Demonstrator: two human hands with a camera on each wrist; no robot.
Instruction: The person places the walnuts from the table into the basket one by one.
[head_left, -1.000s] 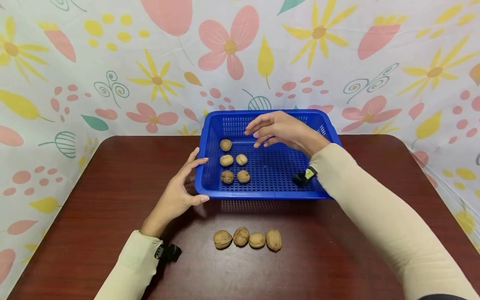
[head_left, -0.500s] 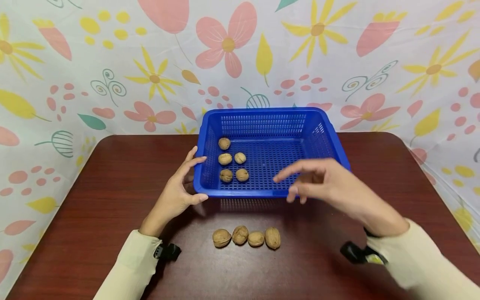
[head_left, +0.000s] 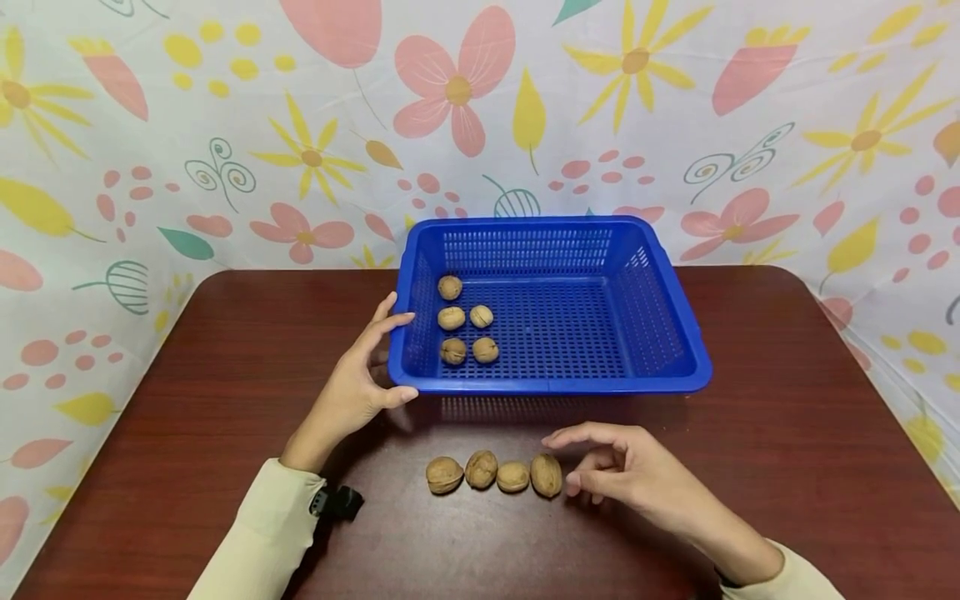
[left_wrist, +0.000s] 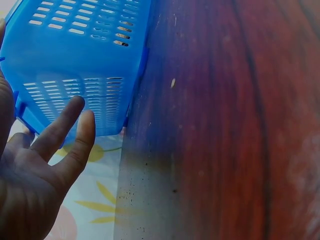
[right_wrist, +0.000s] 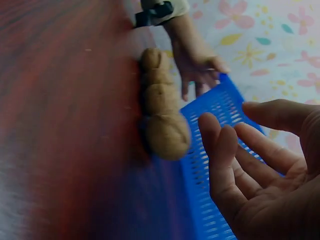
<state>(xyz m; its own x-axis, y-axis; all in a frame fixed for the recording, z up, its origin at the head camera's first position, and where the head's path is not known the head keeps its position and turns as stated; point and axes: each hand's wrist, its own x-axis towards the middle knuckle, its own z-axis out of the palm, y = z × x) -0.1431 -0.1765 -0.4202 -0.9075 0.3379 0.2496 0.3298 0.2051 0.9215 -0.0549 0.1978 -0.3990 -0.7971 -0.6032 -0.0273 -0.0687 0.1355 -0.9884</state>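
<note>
fingers point(head_left: 577, 481) loosely spread beside rightmost walnut point(head_left: 546, 476), left hand point(head_left: 352, 392) touching basket point(head_left: 675, 333)

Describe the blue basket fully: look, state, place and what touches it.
The blue basket is a rectangular plastic tray with slotted walls, a perforated floor and a rolled rim. It sits upright at the back middle of the dark red table. Five walnuts lie in its left part. The left hand touches its near-left corner, thumb at the front rim, fingers at the left wall.

Both arms wear cream long sleeves point(head_left: 258, 533), with a black wrist strap point(head_left: 337, 502).
</note>
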